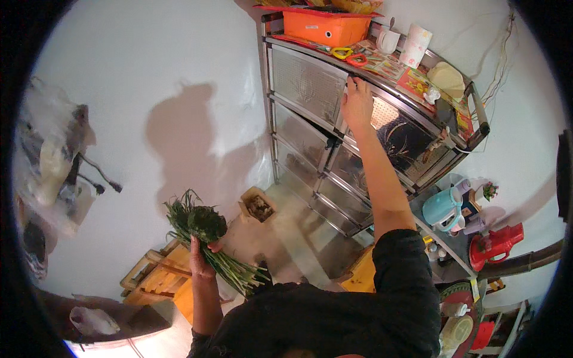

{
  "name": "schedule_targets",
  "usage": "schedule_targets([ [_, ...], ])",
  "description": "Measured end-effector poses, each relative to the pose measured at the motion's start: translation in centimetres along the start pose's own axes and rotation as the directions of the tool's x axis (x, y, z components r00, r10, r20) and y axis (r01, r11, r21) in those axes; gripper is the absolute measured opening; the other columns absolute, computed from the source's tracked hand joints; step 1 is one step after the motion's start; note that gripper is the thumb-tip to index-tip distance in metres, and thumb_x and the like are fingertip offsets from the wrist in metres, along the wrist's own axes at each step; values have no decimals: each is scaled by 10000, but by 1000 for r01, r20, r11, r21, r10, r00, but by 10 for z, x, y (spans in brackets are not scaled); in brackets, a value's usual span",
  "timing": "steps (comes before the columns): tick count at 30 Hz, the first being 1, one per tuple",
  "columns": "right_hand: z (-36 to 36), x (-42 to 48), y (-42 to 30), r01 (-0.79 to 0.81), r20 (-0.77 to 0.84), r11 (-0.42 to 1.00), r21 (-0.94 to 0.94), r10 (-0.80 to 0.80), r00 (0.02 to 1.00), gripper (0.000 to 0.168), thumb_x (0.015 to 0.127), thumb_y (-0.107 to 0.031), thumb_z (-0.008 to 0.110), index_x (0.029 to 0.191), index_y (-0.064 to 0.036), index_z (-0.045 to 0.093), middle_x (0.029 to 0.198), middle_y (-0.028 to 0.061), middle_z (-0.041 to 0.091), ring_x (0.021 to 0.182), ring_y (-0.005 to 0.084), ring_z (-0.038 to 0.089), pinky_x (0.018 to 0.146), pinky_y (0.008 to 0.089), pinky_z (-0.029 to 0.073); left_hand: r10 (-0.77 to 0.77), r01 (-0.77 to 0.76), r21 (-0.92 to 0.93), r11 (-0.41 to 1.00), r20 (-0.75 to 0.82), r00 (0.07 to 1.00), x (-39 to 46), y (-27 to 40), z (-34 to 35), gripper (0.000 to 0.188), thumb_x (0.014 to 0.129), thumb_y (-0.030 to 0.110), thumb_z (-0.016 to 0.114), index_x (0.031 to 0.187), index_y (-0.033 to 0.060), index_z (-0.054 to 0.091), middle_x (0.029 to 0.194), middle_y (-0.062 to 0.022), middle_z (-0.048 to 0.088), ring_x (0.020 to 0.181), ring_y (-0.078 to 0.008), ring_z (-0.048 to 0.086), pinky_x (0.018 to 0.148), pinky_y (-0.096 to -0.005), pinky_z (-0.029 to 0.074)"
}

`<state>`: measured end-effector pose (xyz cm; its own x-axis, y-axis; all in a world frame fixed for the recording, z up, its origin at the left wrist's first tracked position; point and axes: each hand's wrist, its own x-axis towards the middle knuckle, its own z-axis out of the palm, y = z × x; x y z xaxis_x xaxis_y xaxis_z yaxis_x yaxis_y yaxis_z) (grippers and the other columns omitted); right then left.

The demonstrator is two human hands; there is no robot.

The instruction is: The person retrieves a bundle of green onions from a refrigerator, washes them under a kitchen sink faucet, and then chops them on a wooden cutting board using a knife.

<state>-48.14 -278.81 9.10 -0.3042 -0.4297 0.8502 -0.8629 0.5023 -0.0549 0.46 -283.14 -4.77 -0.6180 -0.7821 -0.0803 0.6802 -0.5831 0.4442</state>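
Note:
My left hand (202, 257) holds a bundle of long-stemmed green vegetables (233, 270) together with a dark green broccoli head (207, 223). Leafy tops point up and away, and the cut stems slant down to the right. My right arm reaches forward to a metal-framed cabinet (309, 138). There my right hand (358, 103) has its fingers curled at the upper edge of a patterned cabinet door (306, 80), near the middle of the front. The fingertips' exact grip is partly hidden. Beside the hand, the right-hand upper panel (403, 138) is dark and shiny.
On the cabinet top are an orange box (324, 29), yellow-handled scissors (341, 53), a white mug (387, 40) and a paper towel roll (415, 44). A cardboard box (257, 205) sits on the floor. A blue kettle (443, 208) and red jug (497, 246) stand at right; plastic bags (53, 152) hang left.

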Motion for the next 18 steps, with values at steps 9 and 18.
schedule_targets([
  [9,37,18,-2,-104,10,979,-178,107,994,217,703,-116,621,903,-40,586,912,96,510,884,286,487,784,384,415,-230,240,-25,970,210,950,159,24,11,293,856,268,552,1076,93,469,938,-32,517,609,-102,409,529,-233,351],
  [18,-39,-43,-121,-117,-123,979,-169,97,988,232,693,-91,622,918,-71,570,868,80,537,809,282,500,751,392,380,-339,314,132,940,432,836,286,60,2,378,882,384,467,1067,55,455,787,-28,482,574,-99,365,502,-234,327],
])
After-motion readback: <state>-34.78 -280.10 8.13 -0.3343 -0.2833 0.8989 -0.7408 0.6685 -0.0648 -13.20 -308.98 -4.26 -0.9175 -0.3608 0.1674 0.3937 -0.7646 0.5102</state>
